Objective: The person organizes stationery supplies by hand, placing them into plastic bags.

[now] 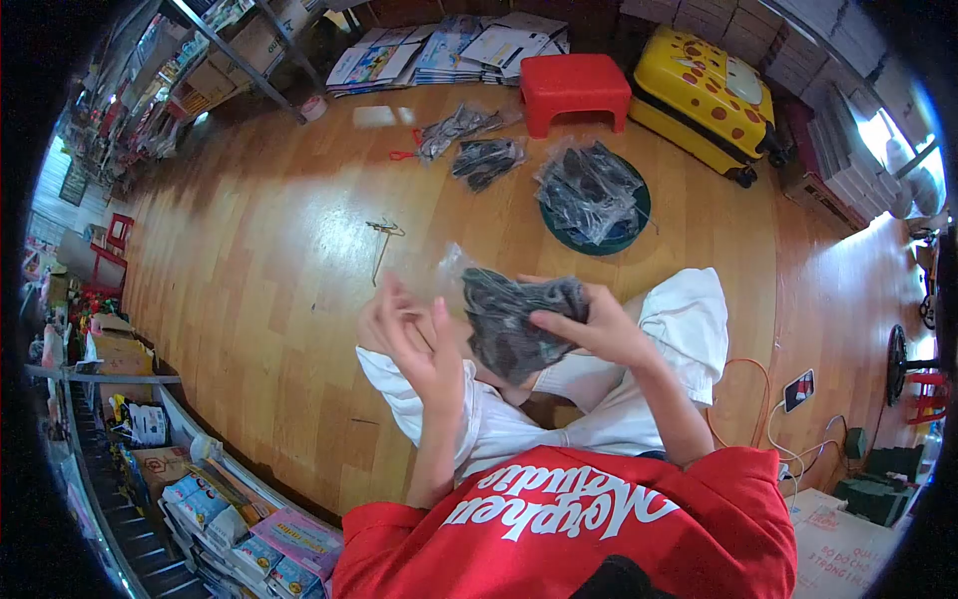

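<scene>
My right hand (607,324) grips a clear plastic bag of dark grey folded fabric (519,317) above my lap, thumb on top. Just left of the bag, my left hand (414,337) is raised with its fingers spread and slightly blurred, holding nothing. The bag's loose clear end sticks up beside it. On the floor ahead lie a green round basin (596,248) heaped with similar bags (591,190), another dark bag (487,163) and a greyer bag (454,133) near a red hook-like item (402,155).
A metal hook stand (382,240) lies on the wooden floor (269,240). Further back are a red stool (574,88), a yellow suitcase (704,100) and stacked booklets (449,50). A phone (799,390) with cables lies at the right, shelves at the left.
</scene>
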A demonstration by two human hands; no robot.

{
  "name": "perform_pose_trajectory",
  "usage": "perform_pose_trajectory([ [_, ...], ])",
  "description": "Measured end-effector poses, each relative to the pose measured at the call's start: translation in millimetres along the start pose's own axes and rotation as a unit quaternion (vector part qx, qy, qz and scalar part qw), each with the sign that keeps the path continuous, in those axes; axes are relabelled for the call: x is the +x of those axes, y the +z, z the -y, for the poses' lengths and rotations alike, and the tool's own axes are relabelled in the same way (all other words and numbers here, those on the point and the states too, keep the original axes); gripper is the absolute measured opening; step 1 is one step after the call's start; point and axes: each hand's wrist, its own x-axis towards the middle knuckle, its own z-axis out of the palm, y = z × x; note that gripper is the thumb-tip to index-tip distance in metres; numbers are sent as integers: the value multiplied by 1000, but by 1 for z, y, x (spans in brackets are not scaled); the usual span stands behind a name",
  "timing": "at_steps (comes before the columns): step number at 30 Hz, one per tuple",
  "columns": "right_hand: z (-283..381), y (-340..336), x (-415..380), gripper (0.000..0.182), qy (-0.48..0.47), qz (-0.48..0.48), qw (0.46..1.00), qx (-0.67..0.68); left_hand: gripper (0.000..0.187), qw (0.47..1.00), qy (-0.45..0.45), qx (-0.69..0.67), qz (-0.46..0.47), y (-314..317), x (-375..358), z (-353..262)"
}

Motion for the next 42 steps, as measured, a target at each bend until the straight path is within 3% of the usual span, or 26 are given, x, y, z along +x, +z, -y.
perform_pose_trajectory([
  [1,6,-6,-3,42,24,11,1000,-9,43,993,59,73,-69,0,5,1],
  [4,28,-24,-10,34,70,23,997,-28,42,985,-53,-3,165,-17,7,26],
  [5,27,-29,-9,34,73,13,997,-31,43,957,-139,-133,218,-16,5,31],
  [7,21,-37,-7,33,76,-7,996,-37,47,822,-295,-379,306,-12,4,35],
  [10,18,-43,-4,33,64,-38,993,-93,56,785,-319,-412,334,-3,-7,26],
  [14,23,-55,-3,26,62,-49,989,-127,55,793,-313,-416,315,6,-17,21],
  [18,6,-38,10,28,-97,-386,894,-207,53,799,-358,-416,246,13,-19,23],
  [20,-10,-29,17,37,-232,-397,850,-258,51,796,-361,-442,203,22,-19,27],
  [21,-19,-24,18,43,-298,-398,821,-280,50,793,-354,-460,185,30,-21,29],
  [22,-28,-16,15,60,-260,-319,852,-325,49,790,-347,-476,168,36,-23,32],
  [24,-39,5,21,67,-256,-186,885,-341,45,765,-366,-516,121,53,-29,39],
  [25,-42,25,21,67,-255,-168,896,-322,43,750,-374,-537,98,58,-31,38],
  [26,-43,40,21,67,-254,-150,906,-303,41,768,-403,-487,104,55,-28,15],
  [30,-44,44,25,59,-278,-81,924,-248,50,847,-304,-421,115,59,-25,16],
  [32,-43,39,31,59,-292,-108,923,-228,51,856,-247,-440,111,71,-38,20],
  [34,-43,28,42,56,-304,-152,911,-235,53,872,-301,-365,128,75,-32,-3],
  [37,-33,-1,49,54,-214,-194,947,-142,46,903,-208,-340,159,102,-64,26],
  [42,-48,30,8,54,-195,-127,958,-168,50,882,-244,-327,235,90,-47,34],
])
